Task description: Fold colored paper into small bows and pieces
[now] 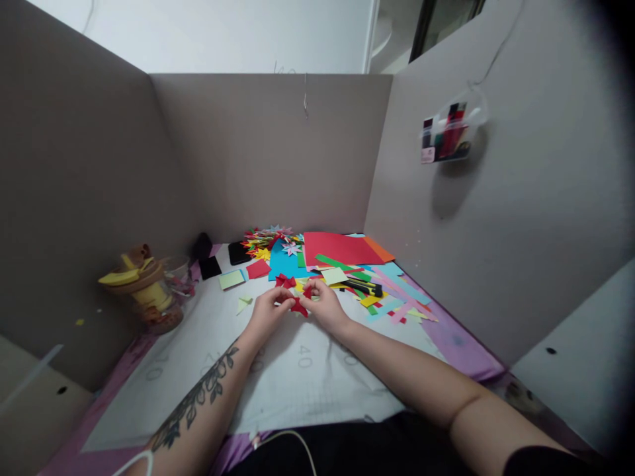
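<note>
Between my two hands is a small piece of folded red paper (299, 307), held just above the white gridded sheet. My left hand (270, 305) pinches its left side with thumb and fingers. On the opposite side, the fingertips of my right hand (325, 305) are closed on the same paper. Right behind the hands lies another folded red paper piece (284, 281), close to my left fingers. A small pale green folded piece (243, 303) rests left of my left hand. Black-and-yellow cutter (364, 286) lies among paper strips beyond my right hand.
Colourful folded paper stars (268, 239) are heaped at the back. Red sheets (342, 250) and cut strips (401, 291) cover the right side. A flowerpot-like container (143, 284) stands at left, near a black phone (239, 253). Grey partitions (272, 152) enclose the table; a clear bag (451, 132) hangs at right.
</note>
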{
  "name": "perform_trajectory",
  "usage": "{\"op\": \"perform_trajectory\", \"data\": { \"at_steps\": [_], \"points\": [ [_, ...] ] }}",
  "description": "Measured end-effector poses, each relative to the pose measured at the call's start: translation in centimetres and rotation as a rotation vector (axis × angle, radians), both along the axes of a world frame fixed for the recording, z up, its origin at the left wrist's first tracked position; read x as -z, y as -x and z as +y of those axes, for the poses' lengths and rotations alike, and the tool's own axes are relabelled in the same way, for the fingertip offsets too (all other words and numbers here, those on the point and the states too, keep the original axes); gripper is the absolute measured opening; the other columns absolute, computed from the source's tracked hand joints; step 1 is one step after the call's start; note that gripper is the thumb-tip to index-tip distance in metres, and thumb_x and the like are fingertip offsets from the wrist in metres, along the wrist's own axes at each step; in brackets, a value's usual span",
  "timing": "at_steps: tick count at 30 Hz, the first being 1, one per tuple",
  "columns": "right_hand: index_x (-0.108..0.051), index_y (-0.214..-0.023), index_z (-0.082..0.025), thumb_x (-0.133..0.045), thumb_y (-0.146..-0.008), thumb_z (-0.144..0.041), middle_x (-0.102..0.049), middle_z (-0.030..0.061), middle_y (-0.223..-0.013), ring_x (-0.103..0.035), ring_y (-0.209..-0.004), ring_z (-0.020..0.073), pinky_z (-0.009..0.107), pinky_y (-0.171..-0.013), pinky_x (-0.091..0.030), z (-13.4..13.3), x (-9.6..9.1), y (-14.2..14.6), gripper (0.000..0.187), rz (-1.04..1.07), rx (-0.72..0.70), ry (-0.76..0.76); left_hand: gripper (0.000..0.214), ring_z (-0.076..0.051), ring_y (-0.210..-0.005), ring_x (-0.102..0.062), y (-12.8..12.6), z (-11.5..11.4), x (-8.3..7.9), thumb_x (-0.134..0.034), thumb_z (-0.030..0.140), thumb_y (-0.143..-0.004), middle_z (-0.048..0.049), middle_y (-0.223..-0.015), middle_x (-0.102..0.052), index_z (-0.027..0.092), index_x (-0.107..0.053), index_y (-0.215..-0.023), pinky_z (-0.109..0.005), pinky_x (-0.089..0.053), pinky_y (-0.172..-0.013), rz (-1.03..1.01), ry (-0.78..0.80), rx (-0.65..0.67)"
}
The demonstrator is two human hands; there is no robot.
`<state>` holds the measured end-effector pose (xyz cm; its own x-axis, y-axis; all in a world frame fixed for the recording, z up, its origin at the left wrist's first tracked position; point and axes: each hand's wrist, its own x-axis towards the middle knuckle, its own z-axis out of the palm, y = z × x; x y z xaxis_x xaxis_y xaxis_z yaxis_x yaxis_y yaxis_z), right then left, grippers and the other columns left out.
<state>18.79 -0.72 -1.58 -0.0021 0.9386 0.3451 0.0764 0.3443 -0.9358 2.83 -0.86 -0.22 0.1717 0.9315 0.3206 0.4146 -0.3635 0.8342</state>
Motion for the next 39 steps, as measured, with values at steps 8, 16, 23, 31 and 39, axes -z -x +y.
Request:
{"op": "perform_trajectory", "data": {
  "at_steps": [8, 16, 23, 31, 39],
  "points": [
    [-0.055, -0.084, -0.019, -0.06, -0.063, -0.021, -0.06, 0.0007, -0.082, -0.058, -0.077, 0.0161, 0.026, -0.066, -0.047, -0.3, -0.2, -0.1, 0.022, -0.042, -0.026, 0.0, 0.018, -0.012, -0.059, -0.05, -0.1, -0.2, -0.3, -0.052, 0.03, -0.074, 0.0012, -0.061, -0.057, 0.016, -0.055, -0.065, -0.022, -0.038, -0.057, 0.083, 0.02, 0.006],
    [-0.053, -0.084, -0.019, -0.061, -0.062, -0.022, -0.058, -0.0004, -0.074, -0.056, -0.068, 0.0145, 0.023, -0.057, -0.045, -0.2, -0.2, 0.1, 0.023, 0.062, -0.087, 0.078, 0.02, -0.012, -0.061, -0.051, -0.9, -0.3, 0.3, -0.056, 0.034, -0.074, 0.0014, -0.065, -0.055, 0.017, -0.05, -0.066, -0.022, -0.039, -0.058, -0.111, 0.088, 0.061],
    [-0.053, -0.084, -0.019, -0.065, -0.063, -0.025, -0.057, -0.0019, -0.072, -0.054, -0.066, 0.0129, 0.022, -0.058, -0.043, 0.0, 0.2, 0.2, 0.025, 0.111, -0.141, 0.089, 0.021, -0.01, -0.054, -0.05, -1.3, -0.4, 0.3, -0.065, 0.027, -0.066, 0.0043, -0.06, -0.052, 0.017, -0.048, -0.072, -0.019, -0.037, -0.051, -0.31, 0.138, 0.004],
    [-0.051, -0.081, -0.018, -0.07, -0.061, -0.027, -0.058, -0.0038, -0.065, -0.054, -0.059, 0.0111, 0.022, -0.057, -0.041, 0.0, 0.2, 0.1, 0.029, 0.193, -0.188, 0.138, 0.017, -0.01, -0.051, -0.052, -0.7, -0.7, -0.7, -0.06, 0.023, -0.067, 0.0043, -0.056, -0.057, 0.017, -0.05, -0.08, -0.019, -0.038, -0.051, -0.318, 0.152, 0.054],
    [-0.05, -0.073, -0.018, -0.069, -0.059, -0.027, -0.054, -0.0048, -0.06, -0.049, -0.053, 0.01, 0.021, -0.052, -0.037, 0.0, 0.1, 0.0, 0.025, 0.145, -0.171, 0.148, 0.029, -0.012, -0.051, -0.055, -0.9, -0.7, -0.6, -0.062, 0.025, -0.065, 0.0032, -0.057, -0.059, 0.016, -0.052, -0.091, -0.02, -0.038, -0.051, -0.273, 0.162, 0.019]
  ]
}}
